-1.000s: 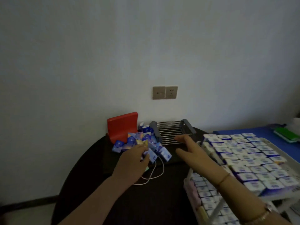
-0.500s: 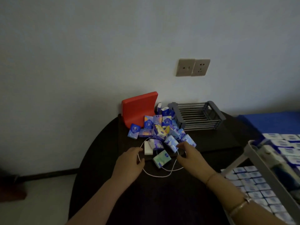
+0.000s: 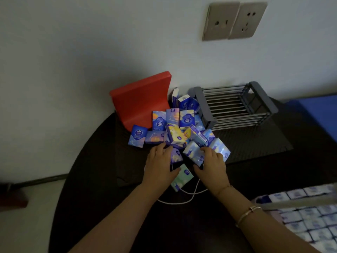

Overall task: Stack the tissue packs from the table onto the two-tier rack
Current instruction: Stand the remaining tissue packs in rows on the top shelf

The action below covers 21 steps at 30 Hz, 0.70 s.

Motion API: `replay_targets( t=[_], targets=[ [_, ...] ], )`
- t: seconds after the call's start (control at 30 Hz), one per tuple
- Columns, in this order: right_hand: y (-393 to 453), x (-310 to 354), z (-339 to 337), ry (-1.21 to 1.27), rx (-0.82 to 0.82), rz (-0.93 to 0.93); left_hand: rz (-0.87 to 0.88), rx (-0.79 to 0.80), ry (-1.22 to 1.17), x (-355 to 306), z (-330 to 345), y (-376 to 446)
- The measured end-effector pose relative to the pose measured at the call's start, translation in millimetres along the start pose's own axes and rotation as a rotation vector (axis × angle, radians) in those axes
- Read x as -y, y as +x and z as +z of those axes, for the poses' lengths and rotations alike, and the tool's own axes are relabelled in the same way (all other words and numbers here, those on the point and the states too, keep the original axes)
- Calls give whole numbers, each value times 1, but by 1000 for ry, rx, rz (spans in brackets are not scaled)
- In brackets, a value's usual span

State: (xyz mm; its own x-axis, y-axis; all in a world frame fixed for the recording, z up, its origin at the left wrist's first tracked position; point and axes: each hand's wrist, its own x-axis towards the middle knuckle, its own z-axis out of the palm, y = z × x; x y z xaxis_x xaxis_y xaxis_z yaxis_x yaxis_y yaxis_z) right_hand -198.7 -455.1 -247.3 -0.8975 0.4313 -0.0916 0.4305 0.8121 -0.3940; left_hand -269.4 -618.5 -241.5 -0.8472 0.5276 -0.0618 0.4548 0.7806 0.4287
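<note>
Blue-wrapped tissue packs (image 3: 179, 125) lie in a loose heap on the dark round surface (image 3: 94, 179), piled between a red holder (image 3: 140, 99) leaning at the wall and a grey wire basket (image 3: 235, 106); nothing shows inside the basket. A pale green pack (image 3: 182, 178) lies nearest the person, on a white cable (image 3: 191, 196), between both wrists. The left hand (image 3: 160, 167) rests at the heap's near edge, its fingers (image 3: 160, 148) curled over a blue pack (image 3: 176, 155). The right hand (image 3: 212, 165) grips another blue pack (image 3: 193, 154), thumb under its near end and fingers bent over its top. At the lower right, the two-tier rack (image 3: 299, 202) holds tight rows of white-and-blue packs on its visible tier.
</note>
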Motion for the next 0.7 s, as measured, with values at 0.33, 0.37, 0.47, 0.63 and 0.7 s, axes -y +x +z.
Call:
replay_targets(
  t=[0.33, 0.37, 0.47, 0.63, 0.7],
  targets=[
    [-6, -11, -1, 289, -21, -47, -60, -37, -234, 8, 4, 1],
    [-9, -12, -6, 354, -5, -50, -68, -42, -403, 8, 0, -3],
    [-16, -14, -21, 444, 49, -106, -46, -26, -698, 7, -10, -15],
    [-22, 0, -39, 795, 246, -116, 76, 123, -721, -8, -13, -21],
    [-24, 8, -45, 958, 299, -74, 105, 153, -705, -18, -14, -19]
  ],
)
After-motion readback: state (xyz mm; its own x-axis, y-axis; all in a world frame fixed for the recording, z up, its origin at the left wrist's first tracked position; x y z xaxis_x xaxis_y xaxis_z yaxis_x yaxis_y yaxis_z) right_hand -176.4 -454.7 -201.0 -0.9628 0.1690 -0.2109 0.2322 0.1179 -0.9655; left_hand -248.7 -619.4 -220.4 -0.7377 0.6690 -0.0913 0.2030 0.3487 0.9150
